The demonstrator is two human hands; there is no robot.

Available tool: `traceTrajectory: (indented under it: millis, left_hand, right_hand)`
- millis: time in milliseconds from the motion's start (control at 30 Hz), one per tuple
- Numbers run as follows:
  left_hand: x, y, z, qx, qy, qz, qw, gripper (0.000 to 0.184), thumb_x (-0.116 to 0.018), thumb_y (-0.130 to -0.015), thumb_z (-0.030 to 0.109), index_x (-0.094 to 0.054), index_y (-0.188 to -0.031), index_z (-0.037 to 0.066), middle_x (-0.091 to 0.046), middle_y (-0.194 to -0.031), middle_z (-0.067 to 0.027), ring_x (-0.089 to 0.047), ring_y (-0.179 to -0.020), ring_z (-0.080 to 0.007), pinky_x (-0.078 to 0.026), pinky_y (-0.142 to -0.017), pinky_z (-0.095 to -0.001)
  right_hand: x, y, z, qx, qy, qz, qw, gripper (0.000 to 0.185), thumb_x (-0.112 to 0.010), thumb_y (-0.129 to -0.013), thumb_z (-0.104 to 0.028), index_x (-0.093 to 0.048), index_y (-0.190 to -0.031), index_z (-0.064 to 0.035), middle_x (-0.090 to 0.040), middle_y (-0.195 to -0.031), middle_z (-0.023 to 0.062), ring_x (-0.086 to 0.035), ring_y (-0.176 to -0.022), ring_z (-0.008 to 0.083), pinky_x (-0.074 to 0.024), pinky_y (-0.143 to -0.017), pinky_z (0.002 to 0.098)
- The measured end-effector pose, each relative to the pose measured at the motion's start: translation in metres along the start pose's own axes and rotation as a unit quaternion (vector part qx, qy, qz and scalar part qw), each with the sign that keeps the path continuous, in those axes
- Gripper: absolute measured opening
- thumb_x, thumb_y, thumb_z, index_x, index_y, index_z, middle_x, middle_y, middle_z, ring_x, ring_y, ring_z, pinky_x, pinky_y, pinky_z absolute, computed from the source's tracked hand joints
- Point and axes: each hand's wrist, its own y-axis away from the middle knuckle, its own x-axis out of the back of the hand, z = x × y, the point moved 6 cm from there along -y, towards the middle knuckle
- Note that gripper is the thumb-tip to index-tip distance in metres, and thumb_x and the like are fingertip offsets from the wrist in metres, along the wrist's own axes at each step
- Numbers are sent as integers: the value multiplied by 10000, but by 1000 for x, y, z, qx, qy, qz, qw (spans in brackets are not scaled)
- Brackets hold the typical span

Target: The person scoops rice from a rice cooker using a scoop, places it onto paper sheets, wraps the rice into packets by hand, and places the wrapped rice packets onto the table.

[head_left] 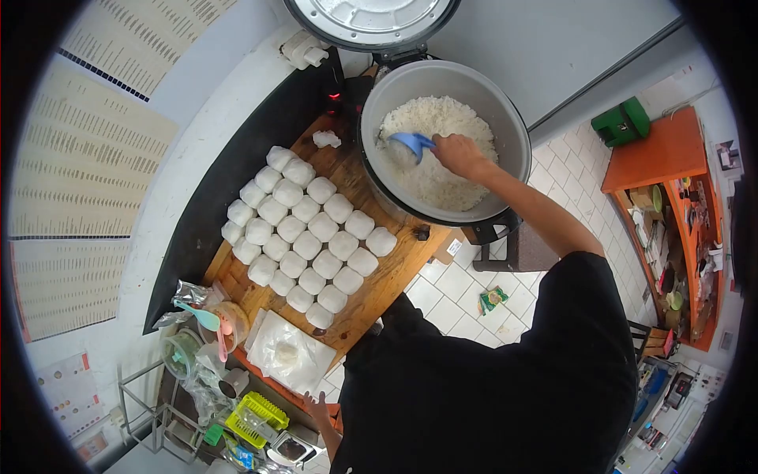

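Observation:
My right hand (458, 155) is closed around the handle of a blue scoop (409, 144), whose bowl rests in the white rice (442, 118) inside a large round cooker (509, 118). My left hand (317, 408) hangs low, its fingers apart and holding nothing, just below a stack of clear plastic sheets (289, 352). A small pale lump lies on the top sheet. Several wrapped white rice portions (311, 247) sit in close rows on the wooden table (395, 276).
The cooker's lid (371, 20) stands raised behind it. Tubs with spoons (229, 328) sit at the table's left corner, above a yellow-green basket (257, 419). An orange shelf (663, 158) stands at right. A green packet (493, 300) lies on the tiled floor.

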Motion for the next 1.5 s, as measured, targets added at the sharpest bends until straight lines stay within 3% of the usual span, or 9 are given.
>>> traceTrajectory:
  millis: [100, 133, 300, 500, 700, 1100, 1200, 1300, 1500]
  left_hand:
    - [-6, -3, 6, -14, 19, -1, 1000, 684, -758, -846, 247, -429, -1401, 21, -540, -1305, -260, -567, -1144, -367, -460, -965, -445]
    - [-7, -12, 4, -31, 41, 6, 999, 671, -750, -855, 246, -430, -1401, 23, -536, -1308, -260, -566, -1146, -364, -460, -965, -443]
    - [-6, -6, 8, -33, 54, 5, 998, 624, -721, -888, 244, -433, -1388, 6, -528, -1308, -253, -554, -1153, -352, -462, -962, -427]
    - [-11, 1, 1, 24, 93, 2, 995, 607, -708, -883, 211, -437, -1381, -6, -529, -1298, -277, -571, -1137, -356, -476, -936, -424]
    - [-18, 14, 1, 21, -13, -49, 998, 607, -697, -881, 197, -433, -1375, -36, -554, -1269, -285, -596, -1111, -361, -479, -927, -423]
    - [7, 4, 28, -8, 36, -102, 994, 570, -682, -893, 226, -447, -1338, -42, -590, -1173, -225, -595, -1032, -305, -493, -881, -388]
    - [8, -12, 41, -13, 10, -98, 995, 572, -673, -895, 212, -436, -1353, -38, -579, -1204, -242, -579, -1102, -309, -483, -911, -388]
    - [6, -22, 63, -33, -6, -100, 994, 538, -659, -903, 202, -461, -1340, -41, -573, -1227, -248, -566, -1141, -310, -469, -941, -383]
    - [6, -42, 76, -64, 64, -84, 992, 480, -669, -902, 186, -511, -1305, -21, -581, -1214, -239, -587, -1090, -307, -475, -928, -384]
  right_hand:
    - [31, 18, -26, 110, 133, 171, 970, 304, -573, -937, -193, -571, -1181, -12, -677, -861, 175, -697, -716, 306, -558, -584, 406]
    - [38, 15, -21, 73, 125, 171, 975, 295, -581, -918, -184, -583, -1158, -14, -680, -840, 179, -700, -723, 309, -562, -598, 401]
    - [52, 14, -19, -5, 72, 77, 994, 198, -604, -872, -164, -657, -995, -19, -684, -755, 199, -708, -741, 328, -573, -660, 399]
    - [27, 23, -26, 6, 69, -9, 998, 157, -614, -873, -153, -726, -868, -44, -710, -856, 190, -717, -826, 323, -580, -729, 406]
    - [24, 6, -35, -50, -75, -8, 996, 156, -619, -815, -91, -713, -903, -2, -705, -885, 213, -702, -887, 361, -573, -774, 427]
    - [31, 44, -50, -67, -198, -103, 972, 260, -598, -854, -134, -665, -974, 87, -684, -948, 271, -672, -953, 390, -543, -836, 432]
    - [24, 55, -33, -60, -215, 11, 975, 310, -609, -923, -248, -693, -1058, 18, -690, -868, 218, -671, -866, 403, -534, -802, 462]
    - [58, 65, -24, -125, -354, -61, 925, 301, -604, -929, -255, -698, -1104, -29, -685, -792, 201, -672, -784, 394, -527, -762, 472]
    - [66, 75, -43, -121, -216, 110, 963, 258, -594, -939, -225, -680, -1068, -20, -665, -739, 203, -661, -714, 395, -525, -685, 483]
